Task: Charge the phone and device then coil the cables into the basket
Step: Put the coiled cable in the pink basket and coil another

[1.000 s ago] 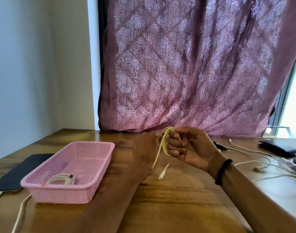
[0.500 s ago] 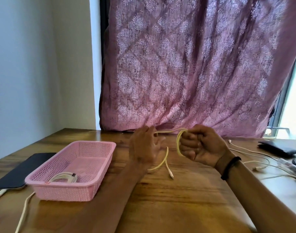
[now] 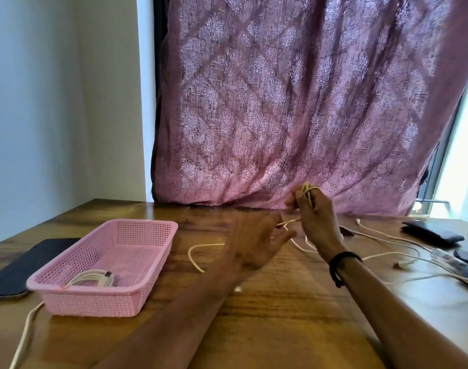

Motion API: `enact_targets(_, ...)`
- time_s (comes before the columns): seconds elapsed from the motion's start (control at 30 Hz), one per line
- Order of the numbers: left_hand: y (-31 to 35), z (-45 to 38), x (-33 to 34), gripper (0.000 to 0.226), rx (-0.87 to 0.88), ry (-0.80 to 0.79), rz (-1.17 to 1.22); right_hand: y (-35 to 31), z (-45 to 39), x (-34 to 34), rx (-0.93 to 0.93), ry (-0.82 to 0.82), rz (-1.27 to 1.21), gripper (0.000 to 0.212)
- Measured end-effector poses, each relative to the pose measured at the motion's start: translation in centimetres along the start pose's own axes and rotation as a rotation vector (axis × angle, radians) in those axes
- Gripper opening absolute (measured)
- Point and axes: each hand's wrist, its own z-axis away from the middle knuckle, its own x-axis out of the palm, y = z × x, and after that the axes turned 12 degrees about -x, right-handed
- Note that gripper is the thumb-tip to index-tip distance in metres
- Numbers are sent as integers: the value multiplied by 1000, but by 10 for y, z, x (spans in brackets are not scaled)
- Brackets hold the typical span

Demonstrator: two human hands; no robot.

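My right hand [image 3: 316, 219] is raised over the middle of the wooden table with loops of a yellowish cable [image 3: 308, 191] wound around its fingers. My left hand [image 3: 254, 242] is just left of it, fingers spread, with the cable's loose strand passing by its fingertips. The cable's free end [image 3: 194, 258] curls on the table left of that hand. A pink basket [image 3: 147, 265] stands at the left and holds one coiled white cable [image 3: 93, 279]. A dark phone [image 3: 28, 265] lies flat left of the basket, with a white cable [image 3: 22, 339] at its near end.
Several white cables [image 3: 403, 253] sprawl across the table's right side near a dark wallet-like item [image 3: 432, 231] and another dark device [image 3: 467, 258] at the right edge. A pink curtain [image 3: 294, 102] hangs behind the table; a pale wall stands on the left.
My right hand rose and turned, with the cable loops now sitting higher on its fingers. My left hand opened and dropped lower, and the cable's free end swung out to the left onto the table.
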Motion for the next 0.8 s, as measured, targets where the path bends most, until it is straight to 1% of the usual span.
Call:
enact_targets(0.03, -1, 0, -3, 34, 18, 13, 17, 0, 4, 3, -64, -87, 156, 19)
enact_targets(0.07, -3, -1, -6, 30, 34, 33, 25, -1, 8, 5, -86, -168, 260, 23)
enact_targets(0.1, -5, -2, -9, 23, 46, 55, 28, -5, 12, 7, -65, -231, 293, 28)
enact_targets(0.13, -6, -3, -12, 19, 47, 70, 27, -9, 16, 10, -26, -280, 280, 34)
enact_targets(0.2, -9, -6, -16, 18, 34, 73, 15, -18, 22, 16, 46, -358, 197, 47)
enact_targets(0.33, -16, -9, -23, 28, -62, 82, -19, -34, 22, 20, 357, -439, -81, 69)
enact_targets(0.4, -23, -8, -22, 36, -123, 108, -66, -38, 20, 20, 507, -563, -265, 74)
enact_targets(0.47, -28, -8, -20, 47, -180, 110, -100, -44, 18, 20, 623, -702, -538, 71)
enact_targets(0.53, -29, -8, -19, 61, -257, 61, -92, -48, 14, 20, 658, -762, -858, 60)
enact_targets(0.57, -29, -9, -18, 63, -300, 45, -55, -51, 13, 18, 656, -732, -999, 53)
enact_targets(0.63, -31, -7, -11, 68, -362, 11, 27, -54, 9, 14, 634, -577, -1174, 42)
enact_targets(0.7, -29, -1, 0, 73, -370, -62, 64, -54, 4, 11, 587, -393, -1218, 33)
enact_targets(0.8, -18, 9, 14, 66, -331, -183, 64, -41, -1, 9, 506, -193, -1203, 27)
